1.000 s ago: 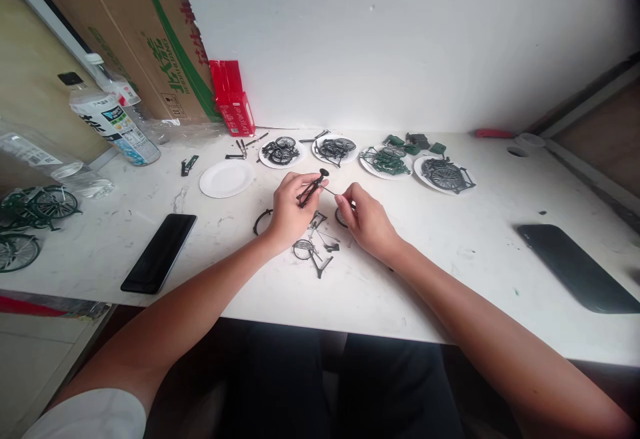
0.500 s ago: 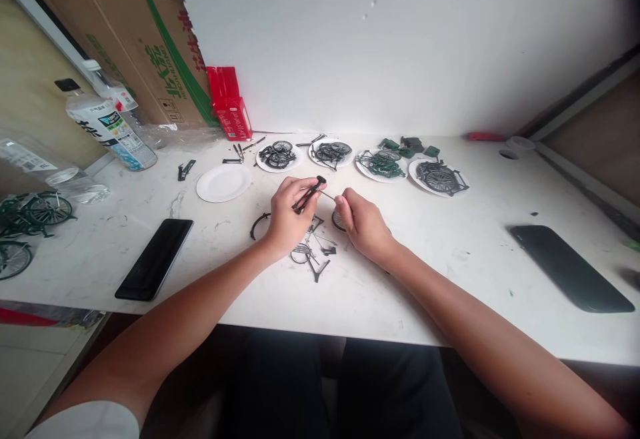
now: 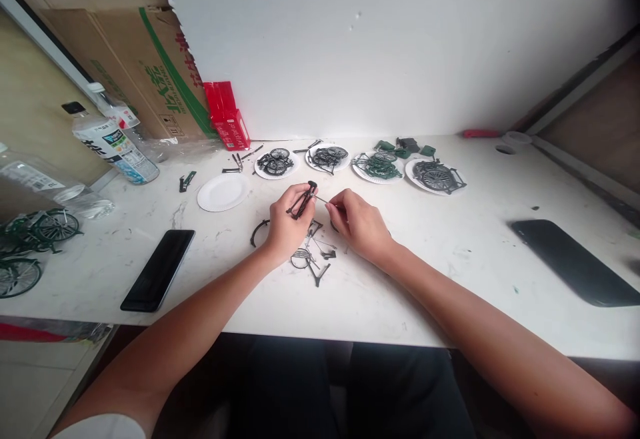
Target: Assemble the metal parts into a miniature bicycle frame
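My left hand (image 3: 287, 225) is closed round a small black model-bicycle part (image 3: 303, 203), a narrow forked piece held tilted above the table. From the right, my right hand (image 3: 364, 227) pinches a thin metal rod (image 3: 321, 200) like a screwdriver shaft. Its far end meets the upper end of the black part; any handle is hidden in my palm. Below my hands lie loose bicycle pieces: a thin ring with a chain guard shape (image 3: 300, 259), a Y-shaped black piece (image 3: 318, 275) and a curved black mudguard-like strip (image 3: 258, 233), partly behind my left hand.
Paper plates with model-bicycle parts (image 3: 275, 162) line the back, beside a bare white plate (image 3: 223, 192). A phone (image 3: 157, 270) lies left, a dark flat slab (image 3: 575, 262) right. Green model bicycles (image 3: 43, 232), bottles (image 3: 116, 145) and a red box (image 3: 227, 119) stand around.
The view has shifted slightly. Both hands stay together, and the black part has tipped a little while the rod stays against it.
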The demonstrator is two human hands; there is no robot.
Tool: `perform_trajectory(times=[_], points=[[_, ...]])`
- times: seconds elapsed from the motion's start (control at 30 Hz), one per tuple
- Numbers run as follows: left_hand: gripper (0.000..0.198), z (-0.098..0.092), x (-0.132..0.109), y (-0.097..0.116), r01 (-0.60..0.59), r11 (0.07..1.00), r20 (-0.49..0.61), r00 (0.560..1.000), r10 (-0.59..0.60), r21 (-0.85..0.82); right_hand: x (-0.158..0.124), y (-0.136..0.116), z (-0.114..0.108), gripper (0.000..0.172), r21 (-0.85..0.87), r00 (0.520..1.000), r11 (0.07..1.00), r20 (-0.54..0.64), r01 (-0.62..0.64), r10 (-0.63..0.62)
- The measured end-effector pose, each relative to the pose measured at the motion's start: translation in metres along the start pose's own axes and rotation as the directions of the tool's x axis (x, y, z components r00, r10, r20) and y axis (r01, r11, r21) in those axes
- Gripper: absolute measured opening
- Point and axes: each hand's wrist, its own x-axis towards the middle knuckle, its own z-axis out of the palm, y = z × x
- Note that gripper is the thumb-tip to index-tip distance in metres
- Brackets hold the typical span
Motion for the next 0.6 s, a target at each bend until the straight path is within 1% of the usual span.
perform_trajectory(times=[0.1,0.23,0.33,0.5,0.6], points=[[0.031,-0.0001,-0.0003,-0.0021,0.026,1.0,-0.005,1.0,-0.026,0.005,0.0,0.0009,0.0007,0.022,-0.015,0.999,1.0,-0.027,0.022,-0.022],[0.034,0.0011,-0.0011,-0.0017,0.04,0.999,0.023,0.999,-0.04,0.037,0.0001,0.0017,0.0018,0.022,-0.038,0.998,0.998,-0.047,0.048,-0.049],[0.037,0.0012,-0.0009,-0.0004,0.043,0.999,0.036,0.998,-0.044,0.015,0.0006,0.0027,0.0025,0.022,-0.045,0.997,0.998,-0.053,0.053,-0.055],[0.034,-0.0014,0.001,0.0051,0.034,0.999,0.043,0.998,-0.034,0.023,0.0008,0.0037,0.0025,0.025,-0.064,0.998,0.997,-0.045,0.038,-0.041],[0.032,-0.0022,0.001,0.0068,0.038,0.999,0.047,0.998,-0.04,0.029,-0.0001,0.0026,0.0016,0.025,-0.029,1.0,1.0,-0.025,0.009,-0.01]])
